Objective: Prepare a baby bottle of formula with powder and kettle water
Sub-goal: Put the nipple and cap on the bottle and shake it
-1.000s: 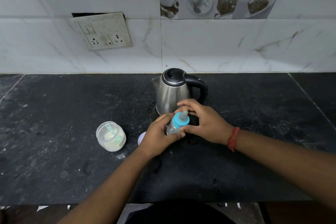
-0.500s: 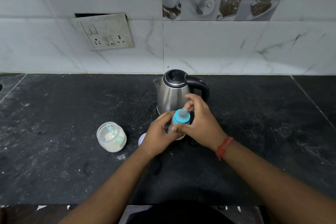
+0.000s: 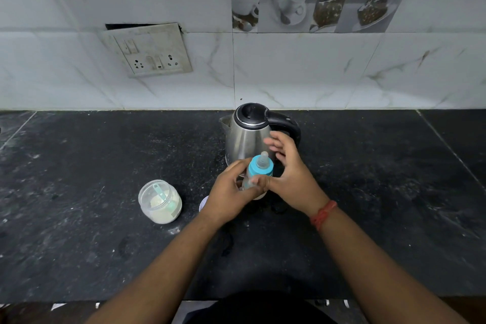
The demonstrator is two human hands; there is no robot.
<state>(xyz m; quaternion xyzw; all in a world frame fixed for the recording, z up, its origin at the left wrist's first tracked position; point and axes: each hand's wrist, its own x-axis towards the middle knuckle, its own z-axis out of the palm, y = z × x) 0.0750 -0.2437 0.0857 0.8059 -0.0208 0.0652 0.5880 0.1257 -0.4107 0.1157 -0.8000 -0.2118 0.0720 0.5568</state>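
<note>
A small baby bottle with a blue collar and clear teat [image 3: 260, 166] stands upright just in front of the steel kettle [image 3: 247, 137]. My left hand [image 3: 231, 192] is wrapped around the bottle's body. My right hand [image 3: 289, 174] is beside the collar with the thumb touching the bottle and the fingers spread off it, toward the kettle. An open clear jar of pale powder [image 3: 160, 201] with a teal scoop inside sits to the left.
The black stone counter [image 3: 79, 171] runs wall to wall. A small white lid [image 3: 203, 202] peeks out beside my left wrist. A switch and socket plate [image 3: 152, 53] hangs on the tiled wall behind. The counter's front edge is near my body.
My right hand has loosened from the blue collar and its fingers have spread open, after turning around the collar. My left hand kept hold of the bottle.
</note>
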